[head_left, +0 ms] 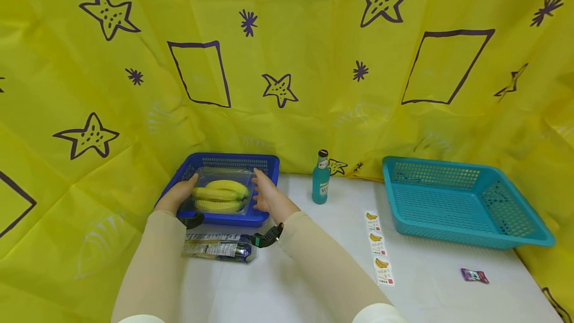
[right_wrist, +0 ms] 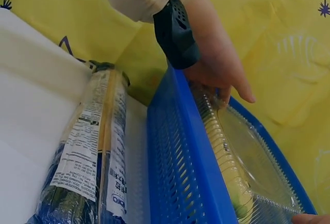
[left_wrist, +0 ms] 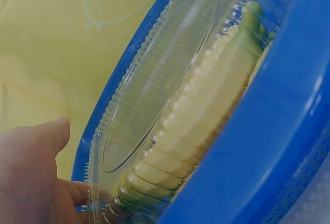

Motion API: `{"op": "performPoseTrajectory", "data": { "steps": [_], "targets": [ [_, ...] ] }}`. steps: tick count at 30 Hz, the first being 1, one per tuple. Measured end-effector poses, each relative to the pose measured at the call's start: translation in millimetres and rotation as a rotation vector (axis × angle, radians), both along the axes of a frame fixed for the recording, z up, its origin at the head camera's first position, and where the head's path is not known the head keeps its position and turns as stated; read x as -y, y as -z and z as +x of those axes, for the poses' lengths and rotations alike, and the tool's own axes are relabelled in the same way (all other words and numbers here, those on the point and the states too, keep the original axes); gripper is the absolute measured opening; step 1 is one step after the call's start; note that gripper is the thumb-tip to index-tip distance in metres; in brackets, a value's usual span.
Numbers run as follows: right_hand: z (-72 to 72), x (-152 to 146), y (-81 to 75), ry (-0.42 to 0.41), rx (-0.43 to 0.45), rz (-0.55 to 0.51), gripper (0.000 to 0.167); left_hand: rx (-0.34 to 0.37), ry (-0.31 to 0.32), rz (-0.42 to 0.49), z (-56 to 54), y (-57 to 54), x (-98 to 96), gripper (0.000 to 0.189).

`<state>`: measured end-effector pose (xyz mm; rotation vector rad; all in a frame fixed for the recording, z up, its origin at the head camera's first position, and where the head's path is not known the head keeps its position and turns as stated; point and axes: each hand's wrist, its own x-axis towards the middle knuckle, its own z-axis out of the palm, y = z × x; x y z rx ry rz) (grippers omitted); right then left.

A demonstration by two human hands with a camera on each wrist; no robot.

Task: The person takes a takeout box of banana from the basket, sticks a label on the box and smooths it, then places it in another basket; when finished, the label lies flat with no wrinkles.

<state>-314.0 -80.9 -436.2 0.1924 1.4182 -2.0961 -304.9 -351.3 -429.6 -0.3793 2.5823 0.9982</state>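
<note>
Blue basket [head_left: 237, 219] sits at surface's [head_left: 332, 243] far-left corner. Left hand [head_left: 177, 194] touches clear box [head_left: 229, 174] of bananas [head_left: 219, 194], grip apart; right hand [head_left: 274, 197] beside it, grip apart.

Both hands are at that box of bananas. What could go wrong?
If lifted, the clear container could catch on the walls of the blue basket around it.
The left hand has its thumb off the lid, so that side might slip.
The upright bottle could be knocked if the right hand swings outward.
</note>
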Motion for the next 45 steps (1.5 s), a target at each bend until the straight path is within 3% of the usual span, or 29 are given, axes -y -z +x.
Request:
{"op": "performPoseTrajectory", "data": {
  "steps": [10,15,23,35,45],
  "targets": [
    [0.0,0.3,0.9,0.002,-0.006,-0.003,0.073,0.011,0.010,0.043,6.8,-6.6,-3.5,0.094],
    [-1.7,0.4,3.6,-0.001,-0.019,-0.003,0.072,-0.003,0.018,0.044,5.4,-5.9,-3.4,0.095],
    [0.7,-2.7,0.2,-0.030,-0.075,0.019,0.069,-0.003,-0.023,0.069,1.2,-3.6,0.1,0.098],
    [0.2,-8.9,-4.7,-0.019,-0.116,0.009,0.060,-0.093,0.006,-0.007,-0.3,-14.5,-5.2,0.098],
    [3.4,-18.4,-16.3,0.018,-0.169,0.009,0.063,-0.170,0.034,0.014,-1.6,-26.3,-9.0,0.097]
  ]
}}
